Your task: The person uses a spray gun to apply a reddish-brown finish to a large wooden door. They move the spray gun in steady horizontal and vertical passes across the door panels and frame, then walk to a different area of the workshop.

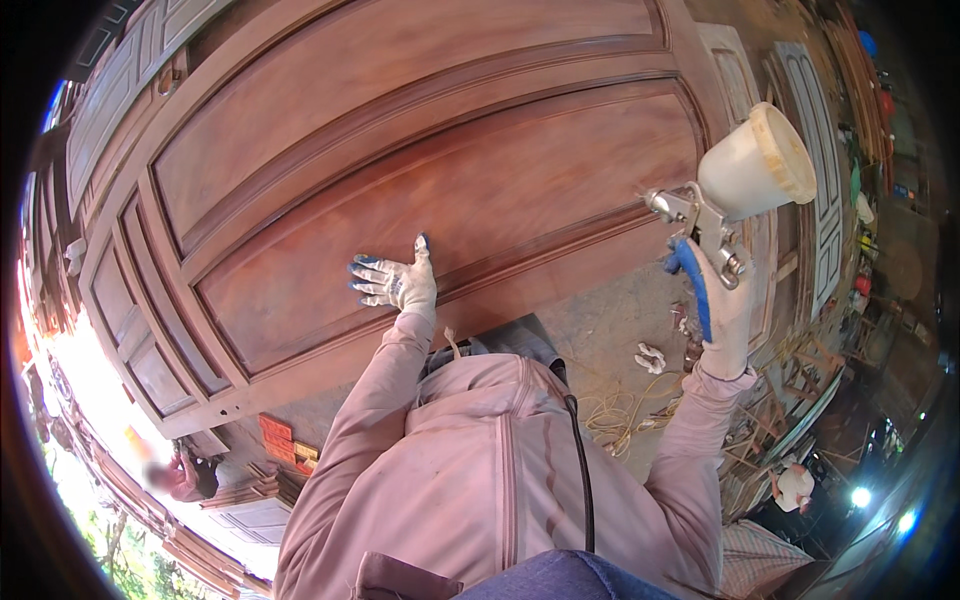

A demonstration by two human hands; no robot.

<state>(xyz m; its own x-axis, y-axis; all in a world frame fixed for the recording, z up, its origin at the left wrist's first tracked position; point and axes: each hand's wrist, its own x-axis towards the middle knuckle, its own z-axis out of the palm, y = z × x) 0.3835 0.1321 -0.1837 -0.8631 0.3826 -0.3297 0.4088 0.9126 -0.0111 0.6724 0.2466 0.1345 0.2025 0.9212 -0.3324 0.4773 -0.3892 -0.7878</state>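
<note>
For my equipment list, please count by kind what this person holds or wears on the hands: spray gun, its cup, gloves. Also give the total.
Spray gun: 1
Whitish cup: 1
Worn gloves: 2
Total: 4

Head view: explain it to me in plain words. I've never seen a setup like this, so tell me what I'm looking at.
There is no machine arm here; these are a person's own two hands. The picture comes from a wide fisheye camera worn on the head, looking down, so straight edges bend near the rim. The pink jacket below is the wearer's.

The gloved left hand is spread over a large brown panelled door; whether it touches is hard to tell. The gloved right hand grips a metal spray gun with a pale cup attached. On the floor lie a crumpled white scrap and, at the left, some red boxes.
</note>
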